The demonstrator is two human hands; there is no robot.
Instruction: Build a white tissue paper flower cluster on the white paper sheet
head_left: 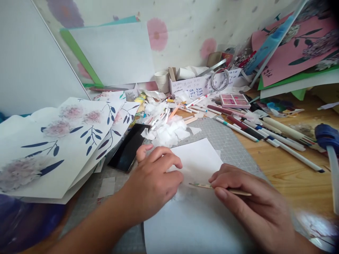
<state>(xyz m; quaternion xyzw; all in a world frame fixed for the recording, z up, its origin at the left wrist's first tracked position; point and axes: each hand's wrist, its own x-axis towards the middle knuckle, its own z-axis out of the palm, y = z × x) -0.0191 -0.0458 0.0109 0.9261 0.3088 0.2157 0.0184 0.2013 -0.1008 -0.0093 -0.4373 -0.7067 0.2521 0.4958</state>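
Note:
A sheet of white paper (190,225) lies on the grey cutting mat (227,137). My right hand (249,201) pinches a thin wooden stick (201,185) between thumb and fingers, its tip pointing left over the paper. My left hand (156,176) rests at the left side of the sheet with its fingers curled inward; the fingertips and whatever they may hold are hidden. Faint whitish material shows on the paper just below the left fingers, too blurred to make out.
A black phone (129,148) and flower-decorated sheets (79,141) lie to the left. Torn white tissue (172,132) piles up behind the paper. Markers (280,141) spread over the right side, near a blue-handled tool (328,137). Paper cups (161,81) stand at the back.

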